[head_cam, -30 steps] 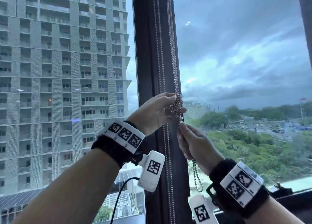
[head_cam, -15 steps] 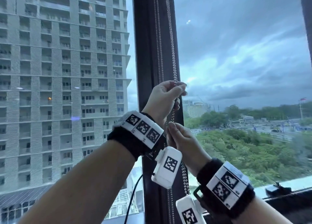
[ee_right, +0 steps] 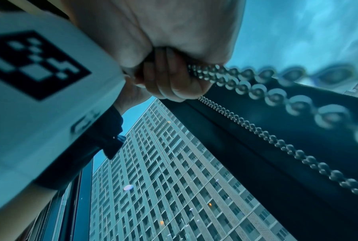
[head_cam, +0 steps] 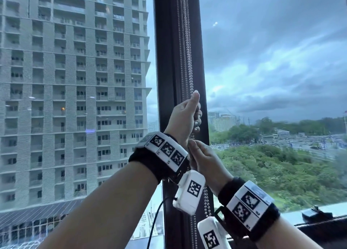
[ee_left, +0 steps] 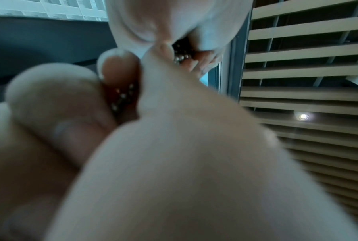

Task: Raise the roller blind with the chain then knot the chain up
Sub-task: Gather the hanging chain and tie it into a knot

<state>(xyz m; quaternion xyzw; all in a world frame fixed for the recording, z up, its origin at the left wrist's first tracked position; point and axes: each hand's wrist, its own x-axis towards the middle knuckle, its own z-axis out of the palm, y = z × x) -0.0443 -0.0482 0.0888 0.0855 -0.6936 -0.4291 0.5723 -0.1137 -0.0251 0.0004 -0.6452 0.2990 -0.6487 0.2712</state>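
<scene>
A metal bead chain [head_cam: 190,64] runs down the dark window post [head_cam: 167,83]. My left hand [head_cam: 196,117] grips it in a fist with the thumb pointing up; bunched beads [ee_left: 122,97] show between its curled fingers in the left wrist view. Directly under it, my right hand [head_cam: 191,143] pinches the chain, fingers curled round the strands [ee_right: 256,91]. The slack chain [head_cam: 206,201] hangs below the right wrist. The roller blind itself is out of view.
A second pair of chain strands [head_cam: 180,60] hangs against the post to the left. Window glass lies on both sides. A dark object [head_cam: 315,214] sits on the sill at the lower right. Overhead is a slatted ceiling with a spotlight [ee_left: 302,116].
My left hand has risen along the chain and closed into a fist over the bunched beads, thumb now up. The right hand has followed it up and sits just beneath.
</scene>
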